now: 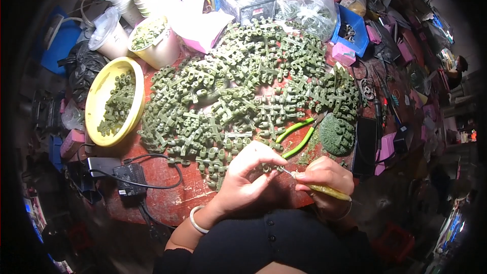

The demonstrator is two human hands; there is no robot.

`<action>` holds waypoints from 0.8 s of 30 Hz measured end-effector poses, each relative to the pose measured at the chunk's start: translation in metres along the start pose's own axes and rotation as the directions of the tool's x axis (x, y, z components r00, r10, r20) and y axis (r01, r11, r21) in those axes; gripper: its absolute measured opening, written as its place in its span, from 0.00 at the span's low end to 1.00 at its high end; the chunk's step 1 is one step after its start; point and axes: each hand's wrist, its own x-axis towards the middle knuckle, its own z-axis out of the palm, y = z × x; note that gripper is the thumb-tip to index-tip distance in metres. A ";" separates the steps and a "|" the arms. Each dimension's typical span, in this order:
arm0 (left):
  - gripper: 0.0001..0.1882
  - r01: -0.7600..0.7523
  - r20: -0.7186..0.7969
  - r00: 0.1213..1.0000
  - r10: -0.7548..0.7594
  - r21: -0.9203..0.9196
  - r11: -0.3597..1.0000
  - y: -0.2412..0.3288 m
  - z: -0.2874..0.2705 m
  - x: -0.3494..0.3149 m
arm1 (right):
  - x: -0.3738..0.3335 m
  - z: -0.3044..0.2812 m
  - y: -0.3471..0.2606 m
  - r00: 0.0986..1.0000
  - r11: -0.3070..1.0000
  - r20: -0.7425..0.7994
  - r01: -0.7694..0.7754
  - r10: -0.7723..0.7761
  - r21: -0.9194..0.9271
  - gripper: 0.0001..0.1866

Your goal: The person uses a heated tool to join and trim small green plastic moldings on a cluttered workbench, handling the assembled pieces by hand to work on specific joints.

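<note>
A small green piece (267, 168) is pinched by the left hand (249, 170), a yellow-handled tool (329, 192) by the right hand (331, 176); leftward, the red table's (175, 200) near edge is partly bare.

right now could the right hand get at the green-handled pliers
Probably, once freed: the right hand holds a yellow-handled tool, but the green-handled pliers lie close beyond it, their handles mostly uncovered.

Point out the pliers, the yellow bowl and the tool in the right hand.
Pliers (306, 141), head view: lower green handle.
Yellow bowl (100, 93), head view: bare inner wall.
Tool (329, 191), head view: yellow handle.
</note>
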 end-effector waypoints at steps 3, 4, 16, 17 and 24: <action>0.14 -0.005 0.020 1.000 0.006 -0.013 1.000 -0.006 0.002 -0.004 | 0.000 -0.002 0.006 1.000 1.000 0.003 0.007 -0.007 -0.012 0.15; 0.14 -0.006 0.021 1.000 0.006 -0.015 1.000 -0.008 0.003 -0.004 | 0.000 -0.003 0.006 1.000 1.000 0.002 0.006 -0.006 -0.014 0.15; 0.18 0.575 0.240 0.783 -0.574 -0.630 0.522 0.003 -0.003 -0.006 | -0.003 0.000 0.014 0.993 0.983 -0.010 -0.115 0.118 0.146 0.13; 0.18 0.575 0.239 0.783 -0.574 -0.631 0.521 0.000 -0.003 -0.007 | 0.000 0.001 0.012 0.991 0.986 -0.034 -0.126 0.130 0.105 0.13; 0.19 0.462 0.213 0.862 -0.461 -0.706 0.538 -0.006 0.002 -0.009 | -0.002 0.005 0.020 0.997 0.980 -0.041 -0.061 0.070 0.188 0.13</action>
